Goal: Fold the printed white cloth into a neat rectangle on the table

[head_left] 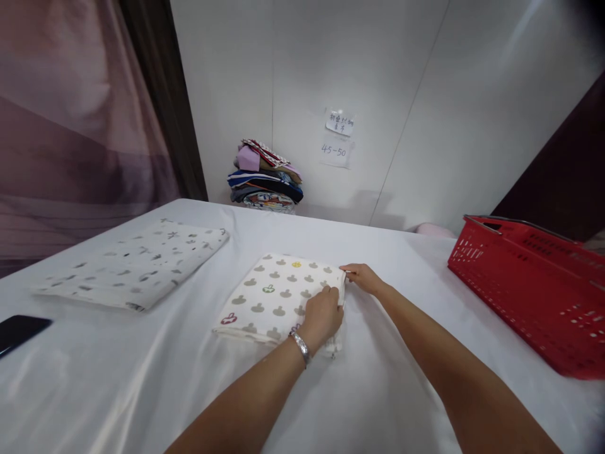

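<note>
While the left hand [322, 315] lies curled on the near right edge of the folded apple-print cloth [278, 296], pinning it flat to the table [378, 378], the right hand [363, 276] pinches the far right corner, fingertips closed on the fabric. Another folded cloth [137, 265] lies well left of the fingers, a red basket [529, 284] well right.

Folded cloth [278, 296]: cream with grey apple shapes, plus single yellow, green and red ones. Second folded cloth [137, 265]: white with grey marks. Table [142, 378]: white cover. Basket [529, 284]: red. Phone [19, 331]: black. Stacked clothes [265, 176]: pink, blue, multicoloured.
</note>
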The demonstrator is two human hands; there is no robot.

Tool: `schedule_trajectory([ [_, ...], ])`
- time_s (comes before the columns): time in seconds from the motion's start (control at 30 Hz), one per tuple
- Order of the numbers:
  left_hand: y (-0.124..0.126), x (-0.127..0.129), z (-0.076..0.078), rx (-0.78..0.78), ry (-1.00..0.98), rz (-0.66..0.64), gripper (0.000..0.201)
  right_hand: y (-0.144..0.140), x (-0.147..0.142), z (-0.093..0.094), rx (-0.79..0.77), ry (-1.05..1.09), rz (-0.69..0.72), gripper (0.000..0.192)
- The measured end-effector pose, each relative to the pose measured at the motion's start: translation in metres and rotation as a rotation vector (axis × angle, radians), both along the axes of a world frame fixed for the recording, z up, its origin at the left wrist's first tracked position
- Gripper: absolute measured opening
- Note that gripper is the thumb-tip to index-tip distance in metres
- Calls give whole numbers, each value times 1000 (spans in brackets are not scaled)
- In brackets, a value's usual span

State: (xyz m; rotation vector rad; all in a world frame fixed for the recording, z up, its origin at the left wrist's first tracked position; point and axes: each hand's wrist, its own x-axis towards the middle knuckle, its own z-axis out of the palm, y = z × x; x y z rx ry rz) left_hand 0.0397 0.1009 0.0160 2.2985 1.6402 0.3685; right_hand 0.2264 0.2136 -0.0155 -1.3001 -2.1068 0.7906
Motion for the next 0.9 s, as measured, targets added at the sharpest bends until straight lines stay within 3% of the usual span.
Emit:
schedule_trajectory([
  [0.23, 1, 0, -2, 29, -6, 2, 15, 6, -11, 8, 144, -174, -21, 30],
  [0.43, 0, 1, -2, 1, 10, 10, 16, -1, -19, -8, 225, -176, -151, 26],
  [0.7, 3, -1, -4, 43, -23, 2, 13, -3, -5, -8, 107, -17, -108, 26],
  [0.9, 5, -3, 0, 74, -26, 23, 20, -10, 2, -5, 60, 106, -202, 28],
])
